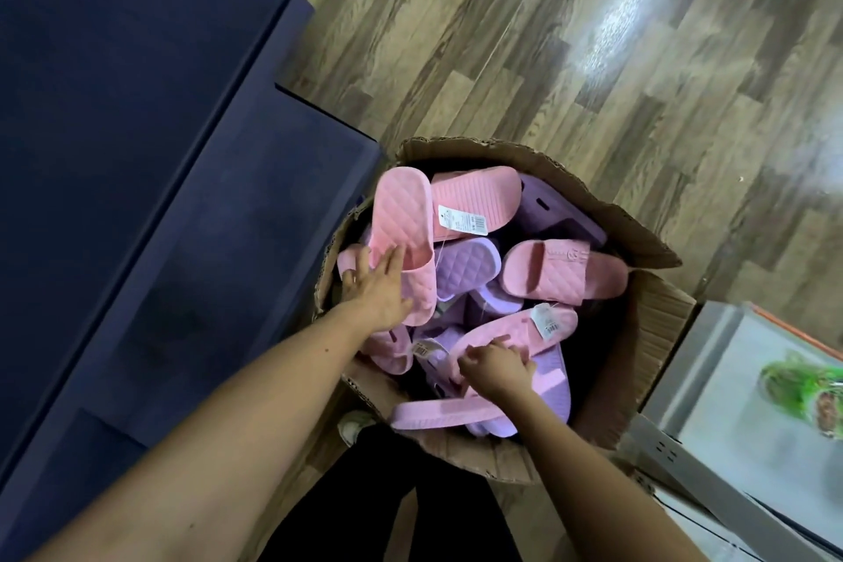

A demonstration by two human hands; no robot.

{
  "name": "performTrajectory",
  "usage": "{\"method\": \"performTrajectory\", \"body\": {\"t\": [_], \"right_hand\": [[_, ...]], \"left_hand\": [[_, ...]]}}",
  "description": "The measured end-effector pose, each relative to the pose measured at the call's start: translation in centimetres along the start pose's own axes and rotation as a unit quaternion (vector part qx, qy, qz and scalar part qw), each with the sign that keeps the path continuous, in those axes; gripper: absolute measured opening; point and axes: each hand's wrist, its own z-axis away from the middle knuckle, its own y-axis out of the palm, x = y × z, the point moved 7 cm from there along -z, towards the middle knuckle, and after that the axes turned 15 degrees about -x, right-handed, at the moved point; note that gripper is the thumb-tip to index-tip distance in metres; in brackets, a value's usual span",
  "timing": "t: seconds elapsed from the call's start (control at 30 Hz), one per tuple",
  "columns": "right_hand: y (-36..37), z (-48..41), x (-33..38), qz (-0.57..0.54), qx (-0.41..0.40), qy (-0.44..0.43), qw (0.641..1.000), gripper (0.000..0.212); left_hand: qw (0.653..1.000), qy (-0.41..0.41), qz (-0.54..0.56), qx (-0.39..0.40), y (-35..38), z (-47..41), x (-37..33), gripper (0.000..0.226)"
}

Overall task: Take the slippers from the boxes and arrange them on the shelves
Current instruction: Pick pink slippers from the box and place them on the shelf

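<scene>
Far left: dark navy unit [137, 151], blocky and stepped, standing on the wood-pattern floor [502, 37]. Can't tell what kind of furniture it is.

Centre: open cardboard box [647, 324] on the floor, just beside the navy unit, flaps ragged. It's packed with pink and purple slippers in a loose heap, none paired up. All the slippers in view are in the box.

Left hand [378, 287]: reaches in at the box's left side. Fingers are spread and mostly straight, laid flat on the strap end of the quilted pink slipper [401, 214], not wrapped round it. That slipper lies top-up along the left wall.

Next to it is a ribbed pink slipper [474, 196], sole up, white label stuck on. Below that is a quilted purple slipper [465, 260], and to its right another pink slide [565, 269], strap up.

Right hand [497, 365]: fingers curled over the edge of the tagged pink slipper [515, 326], gripping it. The slipper lies across the lower part of the heap, with a barcode tag at its far end. Under it are a purple slipper and one more pink one, on edge.

Bottom centre: the person's black trousers [410, 493], with a shoe toe [356, 424] touching the box's near wall.

Right: grey flat panels [711, 379] near the box, one carrying a green printed picture; blurred, content unreadable.
</scene>
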Motion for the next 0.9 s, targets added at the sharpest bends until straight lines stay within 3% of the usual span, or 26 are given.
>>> {"method": "performTrajectory", "body": {"t": [0.07, 0.13, 0.2, 0.3, 0.47, 0.57, 0.77, 0.9], "right_hand": [[-0.1, -0.2, 0.3, -0.020, -0.008, 0.005, 1.000, 0.038], [-0.4, -0.3, 0.9, -0.054, -0.017, 0.003, 0.998, 0.043], [-1.1, -0.5, 1.5, -0.089, -0.048, -0.005, 0.995, 0.034], [-2.1, -0.8, 2.4, -0.111, -0.094, -0.040, 0.989, 0.027], [-5.9, -1.3, 5.1, -0.143, -0.177, -0.101, 0.969, 0.034], [-8.5, -1.5, 7.7, -0.140, -0.222, -0.148, 0.953, 0.034], [-10.8, -2.3, 12.4, 0.019, -0.266, -0.251, 0.931, 0.055], [-8.8, -3.3, 12.3, 0.198, -0.166, -0.282, 0.924, 0.047]], "left_hand": [[1.000, -0.005, -0.002, 0.004, 0.6, -0.2, -0.2, 0.071], [0.999, 0.007, -0.030, -0.041, 0.3, -0.1, -0.4, 0.053], [0.995, 0.025, -0.050, -0.082, -0.1, 0.4, -0.5, 0.041], [0.992, 0.029, -0.051, -0.112, -0.7, 1.2, 0.6, 0.041], [0.985, -0.051, 0.073, -0.150, -4.5, 3.1, 4.0, 0.039], [0.980, -0.063, 0.081, -0.172, -6.2, 4.5, 5.8, 0.039], [0.989, -0.035, -0.004, -0.141, -4.7, 7.0, 7.6, 0.040], [0.988, -0.087, 0.020, -0.123, -2.3, 8.9, 9.9, 0.038]]}}
